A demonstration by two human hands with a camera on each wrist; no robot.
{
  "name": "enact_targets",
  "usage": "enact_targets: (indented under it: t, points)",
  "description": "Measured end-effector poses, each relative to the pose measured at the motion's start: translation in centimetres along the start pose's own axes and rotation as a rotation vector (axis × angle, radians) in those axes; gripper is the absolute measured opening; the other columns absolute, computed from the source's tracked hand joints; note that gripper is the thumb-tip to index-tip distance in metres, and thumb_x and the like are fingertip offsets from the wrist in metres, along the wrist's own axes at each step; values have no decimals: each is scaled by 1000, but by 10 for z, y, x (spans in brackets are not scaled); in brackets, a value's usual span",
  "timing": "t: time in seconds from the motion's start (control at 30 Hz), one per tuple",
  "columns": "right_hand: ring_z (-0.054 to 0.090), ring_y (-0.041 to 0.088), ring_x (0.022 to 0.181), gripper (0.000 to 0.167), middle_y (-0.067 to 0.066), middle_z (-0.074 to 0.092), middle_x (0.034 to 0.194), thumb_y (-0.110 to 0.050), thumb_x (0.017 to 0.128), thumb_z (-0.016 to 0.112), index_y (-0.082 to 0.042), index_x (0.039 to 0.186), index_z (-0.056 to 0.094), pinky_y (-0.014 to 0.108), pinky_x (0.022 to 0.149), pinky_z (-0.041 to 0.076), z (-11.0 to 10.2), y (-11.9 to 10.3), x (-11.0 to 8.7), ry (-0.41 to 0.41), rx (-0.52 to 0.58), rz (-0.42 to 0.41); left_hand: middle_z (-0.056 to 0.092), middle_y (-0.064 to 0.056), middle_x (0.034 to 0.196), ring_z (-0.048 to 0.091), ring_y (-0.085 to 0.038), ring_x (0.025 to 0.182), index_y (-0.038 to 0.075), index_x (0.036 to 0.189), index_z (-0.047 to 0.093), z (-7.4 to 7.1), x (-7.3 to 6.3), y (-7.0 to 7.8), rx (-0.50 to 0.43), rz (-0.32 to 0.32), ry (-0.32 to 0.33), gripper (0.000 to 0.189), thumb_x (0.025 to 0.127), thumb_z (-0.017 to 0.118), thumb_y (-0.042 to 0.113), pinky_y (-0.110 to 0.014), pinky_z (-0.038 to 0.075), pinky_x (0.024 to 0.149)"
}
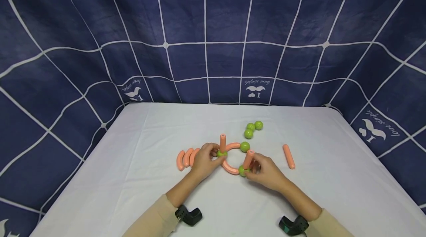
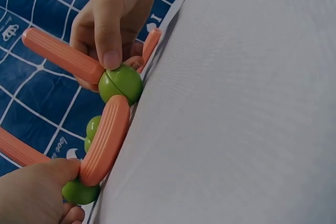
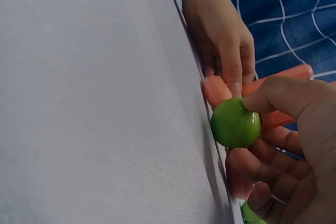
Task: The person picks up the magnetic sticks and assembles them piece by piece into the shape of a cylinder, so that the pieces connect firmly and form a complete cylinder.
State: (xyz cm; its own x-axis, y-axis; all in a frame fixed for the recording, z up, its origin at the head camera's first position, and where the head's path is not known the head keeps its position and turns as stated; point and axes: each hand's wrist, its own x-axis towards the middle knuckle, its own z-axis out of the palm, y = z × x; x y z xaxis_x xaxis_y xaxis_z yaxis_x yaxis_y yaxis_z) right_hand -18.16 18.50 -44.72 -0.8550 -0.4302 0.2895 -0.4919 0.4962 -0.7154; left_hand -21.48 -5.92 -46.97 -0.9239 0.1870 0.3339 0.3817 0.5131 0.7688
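Orange curved tubes and green balls form a ring on the table. Its left-hand green ball (image 1: 220, 154) carries an upright straight orange tube (image 1: 223, 142); my left hand (image 1: 203, 161) pinches that ball. At the near side, my right hand (image 1: 267, 173) holds another green ball (image 3: 235, 123), thumb on its top, with a second straight tube (image 2: 63, 55) standing from it. One curved tube (image 2: 106, 141) links these two balls. A further curved tube (image 1: 233, 145) leads to the ring's back ball (image 1: 244, 146). My right fingers partly cover the ring's right side.
Several loose curved tubes (image 1: 180, 160) lie left of my left hand, partly hidden by it. Three loose green balls (image 1: 248, 134) sit behind the ring. To the right lies a straight orange tube (image 1: 288, 156). A white cloth covers the table (image 1: 139, 192); blue checked curtains (image 1: 226, 59) surround it.
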Motion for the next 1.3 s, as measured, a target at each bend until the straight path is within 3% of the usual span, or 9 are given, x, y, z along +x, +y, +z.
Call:
enact_targets:
  t: [0.17, 0.47, 0.83, 1.0, 1.3]
  points:
    - [53, 6, 64, 25, -3, 58, 78, -10, 77, 79, -19, 93, 61, 25, 56, 47, 1, -5, 1, -51, 1, 3, 58, -1, 96, 58, -14, 85, 8, 110, 65, -2, 4, 4, 32, -18, -24, 31, 86, 76, 26, -27, 51, 74]
    - [53, 6, 63, 24, -3, 58, 75, -8, 77, 80, -16, 92, 62, 24, 56, 49, 9, -17, 5, -125, 24, 44, 60, -1, 100, 58, -14, 90, 8, 115, 67, -3, 18, 10, 65, -35, -128, 33, 88, 73, 25, -30, 50, 78]
    - [47, 7, 59, 20, -3, 53, 64, -12, 77, 81, -17, 81, 63, 21, 53, 41, 24, -30, 16, -32, -25, 52, 62, 0, 98, 59, -14, 90, 7, 113, 68, 3, 43, 12, 47, -43, -217, 32, 85, 74, 20, -30, 49, 78]
    - [48, 5, 58, 20, -4, 57, 66, -11, 75, 81, -14, 86, 64, 22, 53, 43, 29, -34, 18, 14, -32, 76, 64, 0, 99, 60, -16, 92, 7, 113, 69, 4, 48, 13, 38, -47, -234, 33, 84, 75, 21, -32, 49, 79]
    - [48, 5, 56, 20, -5, 58, 68, -12, 76, 81, -11, 79, 62, 22, 49, 41, 35, -37, 20, 56, -69, 95, 65, -4, 106, 61, -18, 97, 7, 118, 67, 7, 52, 14, 18, -63, -260, 36, 86, 74, 22, -34, 50, 82]
